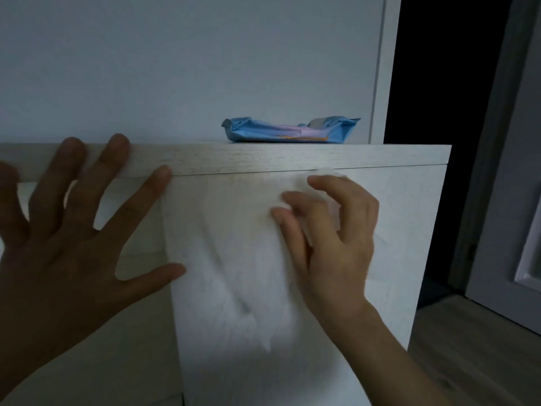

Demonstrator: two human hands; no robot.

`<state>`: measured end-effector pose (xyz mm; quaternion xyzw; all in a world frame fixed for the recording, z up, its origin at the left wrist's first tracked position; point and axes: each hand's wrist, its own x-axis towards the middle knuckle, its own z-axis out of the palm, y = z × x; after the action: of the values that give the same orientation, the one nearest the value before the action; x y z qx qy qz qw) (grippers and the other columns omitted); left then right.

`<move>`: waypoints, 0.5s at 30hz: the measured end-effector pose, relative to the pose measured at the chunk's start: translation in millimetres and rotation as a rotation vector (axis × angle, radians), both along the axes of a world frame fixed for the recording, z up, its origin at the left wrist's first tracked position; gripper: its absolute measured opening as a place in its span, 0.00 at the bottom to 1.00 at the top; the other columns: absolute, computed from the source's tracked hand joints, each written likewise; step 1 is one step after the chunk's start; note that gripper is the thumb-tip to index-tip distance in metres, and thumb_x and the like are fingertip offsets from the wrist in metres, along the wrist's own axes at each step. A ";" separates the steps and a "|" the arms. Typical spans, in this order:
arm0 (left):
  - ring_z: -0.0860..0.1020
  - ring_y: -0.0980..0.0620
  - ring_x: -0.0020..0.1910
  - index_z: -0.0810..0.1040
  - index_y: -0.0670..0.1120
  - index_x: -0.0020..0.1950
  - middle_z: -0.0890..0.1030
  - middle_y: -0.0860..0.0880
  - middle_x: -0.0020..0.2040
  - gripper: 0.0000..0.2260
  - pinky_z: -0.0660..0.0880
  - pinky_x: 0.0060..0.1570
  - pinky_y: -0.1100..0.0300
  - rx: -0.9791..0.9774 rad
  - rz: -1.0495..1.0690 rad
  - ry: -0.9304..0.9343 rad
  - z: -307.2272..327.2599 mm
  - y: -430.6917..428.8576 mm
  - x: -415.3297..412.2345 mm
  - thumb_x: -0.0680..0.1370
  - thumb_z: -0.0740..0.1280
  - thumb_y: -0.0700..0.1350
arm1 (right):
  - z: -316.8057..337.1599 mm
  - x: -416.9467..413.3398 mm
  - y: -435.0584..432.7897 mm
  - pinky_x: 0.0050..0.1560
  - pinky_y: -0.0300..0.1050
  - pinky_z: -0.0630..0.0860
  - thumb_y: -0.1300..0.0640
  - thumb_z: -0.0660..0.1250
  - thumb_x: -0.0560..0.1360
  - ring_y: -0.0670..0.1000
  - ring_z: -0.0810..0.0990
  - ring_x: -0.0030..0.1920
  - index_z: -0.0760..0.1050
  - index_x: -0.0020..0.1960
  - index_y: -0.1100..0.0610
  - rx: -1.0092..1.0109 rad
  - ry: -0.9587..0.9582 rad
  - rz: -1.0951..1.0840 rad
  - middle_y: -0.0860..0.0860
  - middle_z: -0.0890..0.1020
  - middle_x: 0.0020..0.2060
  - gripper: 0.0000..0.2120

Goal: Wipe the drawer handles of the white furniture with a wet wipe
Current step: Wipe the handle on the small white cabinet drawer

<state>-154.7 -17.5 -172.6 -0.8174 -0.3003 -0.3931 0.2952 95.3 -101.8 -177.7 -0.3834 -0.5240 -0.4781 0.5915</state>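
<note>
From my seat the wet wipe point(234, 259) is the hardest thing to read: it hangs as a pale, motion-blurred sheet over the front of the white furniture point(409, 215), and its lower edge melts into the panel behind. My right hand point(336, 238) grips its upper right part, fingers curled and bunching the cloth, with a small fold poking out above the forefinger just under the top board point(263, 158). My left hand point(67, 235) is spread flat with straight fingers and holds nothing; its fingertips overlap the top board's edge, and forefinger and thumb end at the wipe's left edge, though I cannot tell whether they touch it. Its wrist is cut off by the frame. The wipe and hands cover the drawer front, so I cannot make out any handle. A crumpled blue pack point(287, 131) lies on top; its print is unreadable.
</note>
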 end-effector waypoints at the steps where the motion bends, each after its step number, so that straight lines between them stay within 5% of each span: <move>1: 0.51 0.32 0.78 0.46 0.58 0.82 0.44 0.46 0.82 0.40 0.55 0.66 0.22 0.036 0.008 0.023 0.6 0.3 -2.6 0.75 0.51 0.75 | -4.8 2.7 0.7 0.63 0.50 0.70 0.49 0.60 0.81 0.55 0.73 0.57 0.80 0.54 0.59 -0.010 0.020 -0.037 0.54 0.75 0.55 0.16; 9: 0.52 0.31 0.77 0.48 0.56 0.82 0.46 0.45 0.82 0.41 0.52 0.66 0.21 0.124 0.043 0.016 2.1 3.0 -3.4 0.75 0.52 0.75 | -7.3 -19.5 -18.7 0.56 0.51 0.74 0.39 0.50 0.81 0.54 0.71 0.61 0.77 0.64 0.54 -0.254 0.189 0.048 0.58 0.77 0.59 0.26; 15: 0.51 0.31 0.77 0.47 0.57 0.82 0.44 0.46 0.82 0.40 0.56 0.66 0.22 0.090 0.041 -0.005 -0.4 9.2 -3.4 0.75 0.53 0.74 | -1.9 -37.8 -11.1 0.66 0.50 0.65 0.43 0.61 0.75 0.56 0.61 0.72 0.75 0.61 0.49 -0.304 0.244 0.166 0.60 0.67 0.70 0.18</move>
<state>-158.1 -8.3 -173.1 -0.7960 -0.2998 -0.4023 0.3386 57.5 -112.9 -179.6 -0.4789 -0.5443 -0.2929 0.6233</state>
